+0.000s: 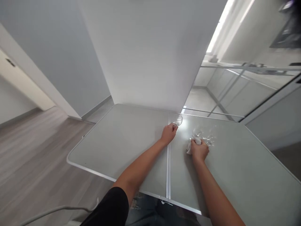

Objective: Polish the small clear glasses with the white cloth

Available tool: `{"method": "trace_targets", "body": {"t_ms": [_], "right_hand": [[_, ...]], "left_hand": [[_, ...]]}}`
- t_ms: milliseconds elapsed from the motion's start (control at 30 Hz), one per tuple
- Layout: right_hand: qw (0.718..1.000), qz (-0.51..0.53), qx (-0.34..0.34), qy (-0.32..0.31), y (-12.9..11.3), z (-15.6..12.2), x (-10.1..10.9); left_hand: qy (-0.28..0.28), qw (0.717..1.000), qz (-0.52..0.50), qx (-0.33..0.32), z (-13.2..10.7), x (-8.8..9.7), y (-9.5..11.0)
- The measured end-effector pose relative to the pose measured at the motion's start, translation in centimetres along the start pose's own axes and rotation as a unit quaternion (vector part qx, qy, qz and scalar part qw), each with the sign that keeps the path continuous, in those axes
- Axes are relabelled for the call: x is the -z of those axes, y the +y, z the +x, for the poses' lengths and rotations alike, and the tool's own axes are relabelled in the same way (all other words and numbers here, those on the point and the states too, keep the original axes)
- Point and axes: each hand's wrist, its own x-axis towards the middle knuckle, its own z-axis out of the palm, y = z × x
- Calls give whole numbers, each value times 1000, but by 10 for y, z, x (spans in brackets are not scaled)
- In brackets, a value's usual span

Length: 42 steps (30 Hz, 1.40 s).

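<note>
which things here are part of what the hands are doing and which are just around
In use:
- clear cup, held by the left hand
- crumpled white cloth or tissue, in the right hand
- shiny, wet-looking patch
- table under them

Just around:
- pale curved tube
- paned partition

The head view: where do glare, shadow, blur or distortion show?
Head view: glare on the table right of the clear cup in the left hand; glints beside the crumpled white wipe in the right hand; shadow along the right forearm; a dark shape at top right too blurred to identify; walls leaning, probably wide-angle distortion.
</note>
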Motion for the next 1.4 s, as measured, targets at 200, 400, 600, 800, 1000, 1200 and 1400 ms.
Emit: {"method": "trace_targets", "body": {"t_ms": [200,400,600,800,1000,1200,1400], "right_hand": [[998,-29,49,40,2,-9,-7],[985,77,151,40,-30,-38,-11],[950,214,163,-161,-111,-82,-67],[911,221,180,-297,-152,-121,-126],[898,215,194,-331,-171,-133,-146],[903,157,209,-342,-188,-146,-158],[912,115,205,-336,-197,-152,-157]], "left_hand": [[121,988,24,90,-28,105,-61],[232,961,84,126,-36,185,-122],[240,958,69,138,-43,194,-148],[224,962,66,143,-48,191,-155],[218,962,60,156,-49,189,-159],[207,963,60,161,-49,188,-157],[198,959,10,204,-49,190,-156]]}}
